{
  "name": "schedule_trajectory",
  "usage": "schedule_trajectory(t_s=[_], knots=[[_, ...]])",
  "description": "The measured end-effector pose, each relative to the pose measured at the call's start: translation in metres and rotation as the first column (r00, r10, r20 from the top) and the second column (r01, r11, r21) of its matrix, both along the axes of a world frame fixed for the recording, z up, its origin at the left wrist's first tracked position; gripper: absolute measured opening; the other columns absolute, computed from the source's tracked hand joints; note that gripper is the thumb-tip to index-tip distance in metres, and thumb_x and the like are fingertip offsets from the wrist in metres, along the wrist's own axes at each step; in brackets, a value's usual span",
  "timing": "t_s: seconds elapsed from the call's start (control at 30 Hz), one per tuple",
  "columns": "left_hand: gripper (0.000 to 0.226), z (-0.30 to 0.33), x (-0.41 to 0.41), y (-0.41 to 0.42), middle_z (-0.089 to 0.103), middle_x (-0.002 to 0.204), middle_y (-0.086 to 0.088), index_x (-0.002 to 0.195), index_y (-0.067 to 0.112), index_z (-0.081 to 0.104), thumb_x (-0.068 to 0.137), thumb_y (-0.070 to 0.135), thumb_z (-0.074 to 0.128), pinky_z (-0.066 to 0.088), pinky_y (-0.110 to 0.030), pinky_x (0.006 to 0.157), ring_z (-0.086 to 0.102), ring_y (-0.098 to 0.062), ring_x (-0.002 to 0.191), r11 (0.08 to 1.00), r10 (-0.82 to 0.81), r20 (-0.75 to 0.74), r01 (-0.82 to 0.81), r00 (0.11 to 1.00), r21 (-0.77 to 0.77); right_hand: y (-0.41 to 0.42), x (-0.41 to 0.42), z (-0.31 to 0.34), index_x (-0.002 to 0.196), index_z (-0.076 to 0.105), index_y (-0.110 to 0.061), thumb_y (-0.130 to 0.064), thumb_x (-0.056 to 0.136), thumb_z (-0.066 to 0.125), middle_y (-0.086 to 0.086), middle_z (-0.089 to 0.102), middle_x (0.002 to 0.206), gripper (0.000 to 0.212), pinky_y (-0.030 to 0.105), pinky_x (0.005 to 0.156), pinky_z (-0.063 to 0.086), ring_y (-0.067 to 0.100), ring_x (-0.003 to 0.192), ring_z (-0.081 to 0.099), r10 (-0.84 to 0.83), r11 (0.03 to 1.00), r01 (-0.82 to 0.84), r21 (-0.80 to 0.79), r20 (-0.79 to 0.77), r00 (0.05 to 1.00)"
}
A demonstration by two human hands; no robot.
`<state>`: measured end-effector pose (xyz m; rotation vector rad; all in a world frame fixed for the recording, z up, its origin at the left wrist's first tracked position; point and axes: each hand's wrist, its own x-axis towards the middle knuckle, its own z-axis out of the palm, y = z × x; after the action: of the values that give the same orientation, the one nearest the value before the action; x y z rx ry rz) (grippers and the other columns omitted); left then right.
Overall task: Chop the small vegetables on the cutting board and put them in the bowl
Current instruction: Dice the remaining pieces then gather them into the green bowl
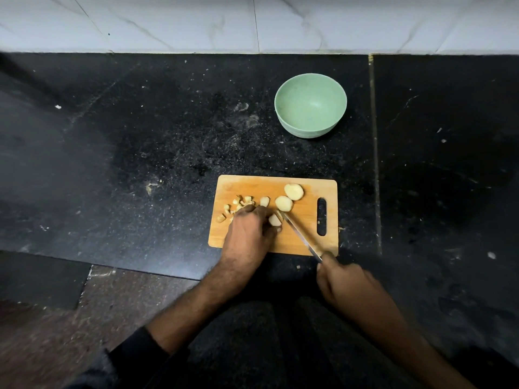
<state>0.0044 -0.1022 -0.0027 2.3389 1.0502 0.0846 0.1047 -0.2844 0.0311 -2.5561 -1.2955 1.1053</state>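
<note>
A wooden cutting board (297,242) lies on the black counter. On it are two pale round slices (293,191) (284,203), a smaller piece (264,201), and several small chopped bits (238,204) at its left. My left hand (250,231) rests on the board, its fingers curled round a pale vegetable piece (274,220). My right hand (342,282) grips a knife (302,235) at the board's near edge. The blade's tip is against the held piece. A green bowl (310,105) stands beyond the board and holds nothing.
The black stone counter (140,150) stretches left and right, with crumbs and a seam (375,153) to the right of the bowl. White marble wall tiles (252,21) run along the back. The counter's near edge drops to a brown floor (70,318) at the lower left.
</note>
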Motion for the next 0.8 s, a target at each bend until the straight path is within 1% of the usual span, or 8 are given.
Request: schedule_trajectory(t_s=[0.17,0.27,0.33,0.43,0.5,0.6,0.73,0.8], knots=[[0.025,-0.001,0.000,-0.001,0.066,0.100,-0.007,0.106,0.013,0.071,0.084,0.023,0.076,0.054,-0.037,0.075,0.064,-0.026,0.087,0.999,0.040,-0.009,-0.040,0.999,0.021,0.018,-0.006,-0.005,0.114,0.041,-0.021,-0.041,0.106,0.023,0.008,0.063,0.090,0.028,0.045,0.077,0.053,0.030,0.087,0.065,0.026,1.000,-0.027,-0.014,-0.018,0.999],[0.017,-0.001,0.001,-0.001,0.066,0.096,-0.006,0.099,0.014,0.071,0.085,0.023,0.075,0.051,-0.036,0.072,0.064,-0.027,0.085,0.998,0.043,-0.026,-0.042,0.999,0.038,0.023,-0.007,-0.008,0.120,0.040,-0.017,-0.039,0.106,0.023,0.009,0.064,0.094,0.031,0.045,0.079,0.052,0.030,0.090,0.065,0.039,0.999,-0.040,-0.033,-0.041,0.998],[0.015,-0.001,0.002,-0.002,0.067,0.096,-0.005,0.098,0.016,0.070,0.087,0.024,0.074,0.050,-0.035,0.072,0.064,-0.027,0.086,0.998,0.048,-0.044,-0.046,0.998,0.045,0.025,-0.009,-0.010,0.125,0.039,-0.016,-0.038,0.107,0.022,0.008,0.065,0.095,0.033,0.043,0.078,0.051,0.029,0.090,0.065,0.038,0.998,-0.040,-0.043,-0.049,0.998],[0.013,-0.002,0.002,-0.002,0.068,0.097,-0.003,0.098,0.019,0.070,0.087,0.026,0.072,0.051,-0.036,0.072,0.065,-0.027,0.088,0.998,0.041,-0.062,-0.037,0.997,0.058,0.029,-0.012,-0.015,0.130,0.036,-0.011,-0.030,0.107,0.024,0.012,0.067,0.101,0.031,0.039,0.071,0.043,0.032,0.095,0.065,0.022,0.998,-0.024,-0.062,-0.037,0.999],[0.013,-0.002,0.002,-0.001,0.069,0.098,-0.002,0.099,0.021,0.070,0.088,0.027,0.072,0.052,-0.036,0.071,0.065,-0.027,0.089,0.997,0.039,-0.072,-0.034,0.997,0.064,0.033,-0.016,-0.018,0.127,0.033,-0.011,-0.023,0.107,0.025,0.015,0.067,0.106,0.025,0.039,0.071,0.040,0.034,0.098,0.065,0.007,0.998,-0.009,-0.065,-0.031,0.999],[0.013,-0.003,0.003,0.000,0.071,0.097,-0.001,0.100,0.022,0.071,0.088,0.028,0.071,0.051,-0.035,0.070,0.065,-0.027,0.089,0.997,0.057,-0.078,-0.052,0.995,0.061,0.039,-0.018,-0.019,0.114,0.032,-0.017,-0.020,0.105,0.025,0.014,0.067,0.105,0.012,0.041,0.072,0.044,0.032,0.096,0.066,-0.030,0.997,0.027,-0.066,-0.053,0.998],[0.015,-0.005,0.001,0.000,0.071,0.095,0.002,0.101,0.023,0.072,0.088,0.030,0.072,0.051,-0.033,0.070,0.066,-0.022,0.087,0.996,0.066,-0.083,-0.061,0.994,0.066,0.029,-0.014,-0.019,0.133,0.029,-0.014,-0.023,0.107,0.025,0.015,0.068,0.109,0.028,0.045,0.082,0.052,0.030,0.100,0.066,0.002,0.987,-0.015,-0.157,-0.084,0.996],[0.018,-0.006,0.000,0.001,0.071,0.098,0.002,0.105,0.024,0.072,0.088,0.031,0.071,0.054,-0.034,0.073,0.066,-0.021,0.089,0.996,0.059,-0.085,-0.053,0.995,0.066,0.017,-0.011,-0.017,0.123,0.034,-0.019,-0.025,0.106,0.026,0.013,0.067,0.110,0.019,0.047,0.086,0.052,0.028,0.097,0.065,0.006,0.979,-0.029,-0.199,-0.116,0.993]])
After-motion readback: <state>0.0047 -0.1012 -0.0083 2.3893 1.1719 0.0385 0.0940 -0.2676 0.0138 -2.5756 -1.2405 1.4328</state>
